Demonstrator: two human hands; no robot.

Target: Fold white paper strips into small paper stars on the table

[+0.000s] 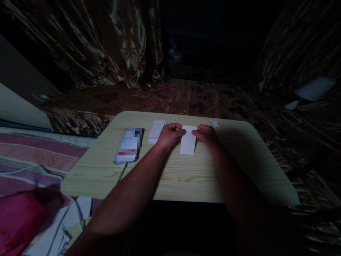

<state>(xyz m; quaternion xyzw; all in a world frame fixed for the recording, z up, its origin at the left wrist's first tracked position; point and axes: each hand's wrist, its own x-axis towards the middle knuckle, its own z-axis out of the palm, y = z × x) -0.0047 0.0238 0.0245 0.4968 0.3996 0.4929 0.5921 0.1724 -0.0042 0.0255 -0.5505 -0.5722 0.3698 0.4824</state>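
Observation:
A white strip of paper (188, 142) lies on a small light wooden table (186, 174), its far end held between both hands. My left hand (169, 135) pinches the strip's upper left corner with closed fingers. My right hand (207, 136) pinches the upper right corner the same way. Just left of my left hand lies a second piece of white paper (156, 130), flat on the table.
A phone (128, 145) with a cable lies on the table's left side. A tiny white scrap (215, 124) sits near the far edge. Striped bedding (32, 156) and a red cloth (23, 217) lie left; patterned curtains (106, 46) and rug (186, 96) lie beyond.

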